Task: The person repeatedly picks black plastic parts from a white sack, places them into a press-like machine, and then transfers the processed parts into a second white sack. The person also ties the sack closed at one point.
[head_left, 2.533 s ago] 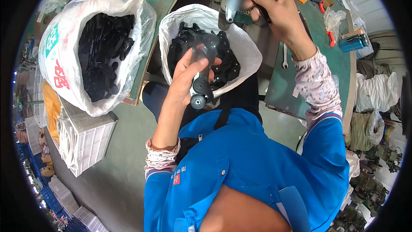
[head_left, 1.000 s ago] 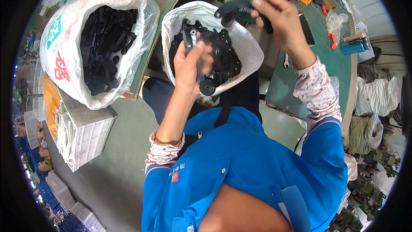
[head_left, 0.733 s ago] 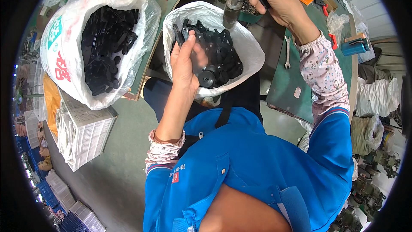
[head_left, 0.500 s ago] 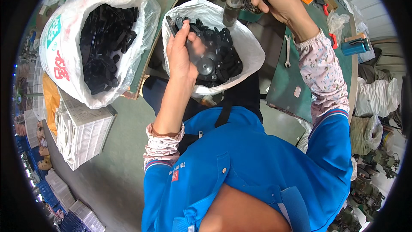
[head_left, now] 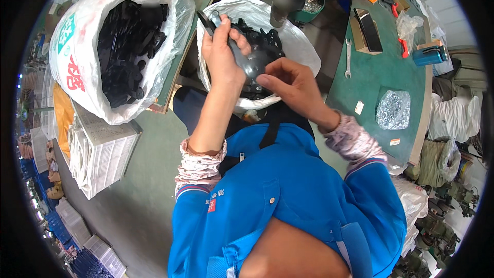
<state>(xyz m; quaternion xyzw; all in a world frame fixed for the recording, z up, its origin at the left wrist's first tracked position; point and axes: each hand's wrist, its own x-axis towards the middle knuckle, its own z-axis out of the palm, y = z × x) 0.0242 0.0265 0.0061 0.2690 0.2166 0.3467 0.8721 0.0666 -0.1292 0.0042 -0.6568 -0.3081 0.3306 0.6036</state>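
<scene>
My left hand (head_left: 222, 54) is closed round a dark, flat part with a shiny rounded lower end (head_left: 254, 67); its exact kind I cannot make out. Fingers bent in a pinch, my right hand (head_left: 296, 86) is at that rounded end. Whatever lies between its fingertips, if anything, is hidden. Both hands are over an open white sack (head_left: 306, 54) of loose black parts (head_left: 270, 41). Just beyond the right hand, a dark upright cylinder (head_left: 286, 0) comes down by the sack's far rim.
A larger white sack (head_left: 177, 46) of black parts stands at left. Near the cylinder sits a green container (head_left: 309, 13) of small metal pieces. The right green table (head_left: 334, 92) bears a wrench (head_left: 348, 57), a phone (head_left: 367, 30), a bag of small pieces (head_left: 393, 109) and a blue bottle (head_left: 430, 55).
My right hand has come down from beside the cylinder to the part in my left hand. The left hand stays almost in place, still holding the part.
</scene>
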